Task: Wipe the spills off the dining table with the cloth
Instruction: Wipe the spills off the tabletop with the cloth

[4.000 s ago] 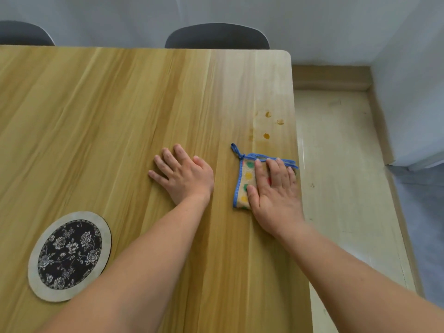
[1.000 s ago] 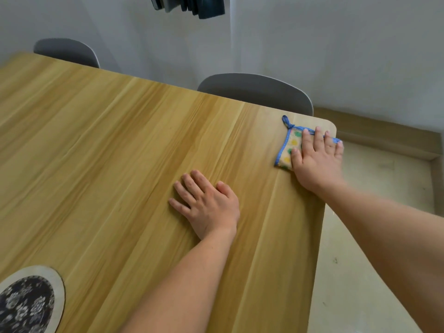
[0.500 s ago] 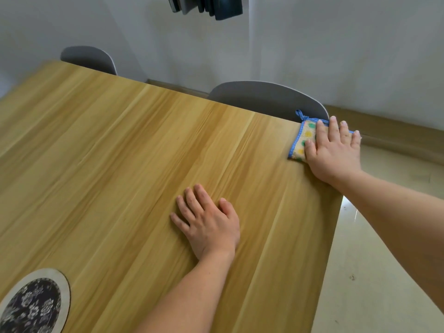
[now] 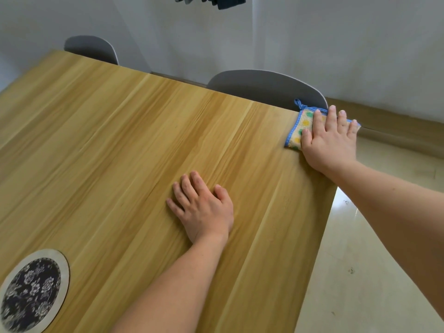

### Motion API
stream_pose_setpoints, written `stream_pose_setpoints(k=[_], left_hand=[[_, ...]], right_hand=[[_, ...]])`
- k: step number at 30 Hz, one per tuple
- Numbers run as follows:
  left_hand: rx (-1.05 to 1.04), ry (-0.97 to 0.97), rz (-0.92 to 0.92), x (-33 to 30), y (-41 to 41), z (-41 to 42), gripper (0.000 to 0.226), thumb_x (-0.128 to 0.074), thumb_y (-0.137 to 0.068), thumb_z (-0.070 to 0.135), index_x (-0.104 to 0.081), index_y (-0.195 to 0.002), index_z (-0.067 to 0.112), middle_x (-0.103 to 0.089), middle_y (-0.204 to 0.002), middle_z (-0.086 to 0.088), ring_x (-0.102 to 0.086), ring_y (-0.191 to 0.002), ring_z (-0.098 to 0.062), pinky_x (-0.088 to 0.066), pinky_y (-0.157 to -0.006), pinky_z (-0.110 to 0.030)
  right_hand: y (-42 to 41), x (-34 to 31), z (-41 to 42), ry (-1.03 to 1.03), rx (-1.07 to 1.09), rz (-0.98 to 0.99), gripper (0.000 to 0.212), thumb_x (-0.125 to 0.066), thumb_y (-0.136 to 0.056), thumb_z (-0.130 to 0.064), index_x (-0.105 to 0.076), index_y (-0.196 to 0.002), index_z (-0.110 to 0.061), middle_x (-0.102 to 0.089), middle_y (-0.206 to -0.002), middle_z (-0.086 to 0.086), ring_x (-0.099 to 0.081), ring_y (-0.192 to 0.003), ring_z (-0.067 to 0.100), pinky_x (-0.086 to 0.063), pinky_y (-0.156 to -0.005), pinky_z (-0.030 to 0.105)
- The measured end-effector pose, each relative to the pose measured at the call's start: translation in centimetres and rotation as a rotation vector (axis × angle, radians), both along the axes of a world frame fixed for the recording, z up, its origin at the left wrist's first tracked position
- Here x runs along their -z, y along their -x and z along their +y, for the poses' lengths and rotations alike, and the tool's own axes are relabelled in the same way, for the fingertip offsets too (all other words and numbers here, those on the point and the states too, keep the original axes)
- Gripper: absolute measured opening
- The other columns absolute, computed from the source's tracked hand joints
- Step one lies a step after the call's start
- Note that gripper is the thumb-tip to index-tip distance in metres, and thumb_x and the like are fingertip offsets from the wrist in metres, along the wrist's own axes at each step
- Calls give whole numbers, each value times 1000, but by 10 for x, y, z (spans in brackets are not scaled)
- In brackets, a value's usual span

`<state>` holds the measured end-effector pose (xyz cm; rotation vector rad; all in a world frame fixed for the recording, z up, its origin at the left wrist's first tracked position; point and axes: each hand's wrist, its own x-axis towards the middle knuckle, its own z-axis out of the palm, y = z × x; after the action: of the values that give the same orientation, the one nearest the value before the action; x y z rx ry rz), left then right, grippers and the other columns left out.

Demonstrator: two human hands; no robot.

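A small folded cloth (image 4: 303, 126), cream with yellow and green dots and a blue border, lies at the far right corner of the wooden dining table (image 4: 120, 152). My right hand (image 4: 329, 143) presses flat on the cloth with straight fingers, covering most of it. My left hand (image 4: 203, 210) rests palm down on the bare wood near the table's middle, fingers spread. No spill marks show on the wood in this view.
A round mat (image 4: 31, 292) with a dark floral pattern lies at the near left. Two grey chairs (image 4: 264, 88) (image 4: 92, 49) stand behind the far edge. The table's right edge drops to a pale floor (image 4: 372, 272). Dark items hang on the wall (image 4: 216, 1).
My right hand has slid the cloth from the near right side, over the orange spots, up to the far right corner. My left hand stays flat in place.
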<state>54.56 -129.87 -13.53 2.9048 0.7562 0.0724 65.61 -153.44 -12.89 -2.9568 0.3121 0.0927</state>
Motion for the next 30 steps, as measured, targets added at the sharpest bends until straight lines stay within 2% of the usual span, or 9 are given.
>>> stream_pose_setpoints(k=[8, 19, 22, 24, 27, 30], left_hand=[[2, 21, -3, 2, 0, 0, 66, -36, -92, 44, -26, -150, 15, -25, -156, -8, -15, -144, -29, -7, -115, -55], [37, 121, 80, -5, 2, 6, 66, -30, -96, 41, -13, -153, 13, -10, -160, -8, -1, -147, -29, 2, -115, -56], [95, 198, 114, -8, 4, 16, 66, -29, -97, 40, -9, -153, 14, -5, -161, -7, 3, -147, -28, 4, -116, -53], [186, 227, 97, -11, 8, 30, 62, -30, -97, 38, -13, -153, 17, -8, -161, -4, -3, -146, -25, 0, -117, -48], [310, 121, 36, -14, 33, 75, 57, -31, -98, 37, -23, -151, 18, -17, -158, -2, -14, -144, -23, -6, -117, -44], [318, 26, 65, -12, 67, 124, 59, -28, -98, 39, -17, -152, 17, -15, -159, -3, -12, -145, -23, -1, -119, -46]], right_hand=[[8, 1, 10, -9, 32, 1, 62, -12, -98, -47, -4, -154, -19, 7, -160, 9, 11, -147, 28, 8, -118, 47], [53, 1, 74, -25, 75, 21, 63, -9, -97, -47, -1, -153, -21, 10, -160, 8, 13, -146, 27, 10, -118, 46], [71, 1, 103, -21, 75, 29, 63, -9, -97, -47, 0, -153, -22, 11, -160, 8, 14, -146, 27, 12, -117, 46], [79, 2, 116, -26, 80, 39, 63, -8, -97, -47, 1, -153, -22, 11, -160, 7, 15, -146, 26, 13, -117, 45], [94, 1, 141, -35, 68, 60, 63, -9, -97, -47, 1, -153, -22, 12, -160, 7, 16, -146, 26, 13, -116, 45], [108, 1, 167, -42, 49, 55, 63, -8, -97, -48, 1, -153, -22, 13, -160, 7, 16, -146, 26, 13, -117, 45]])
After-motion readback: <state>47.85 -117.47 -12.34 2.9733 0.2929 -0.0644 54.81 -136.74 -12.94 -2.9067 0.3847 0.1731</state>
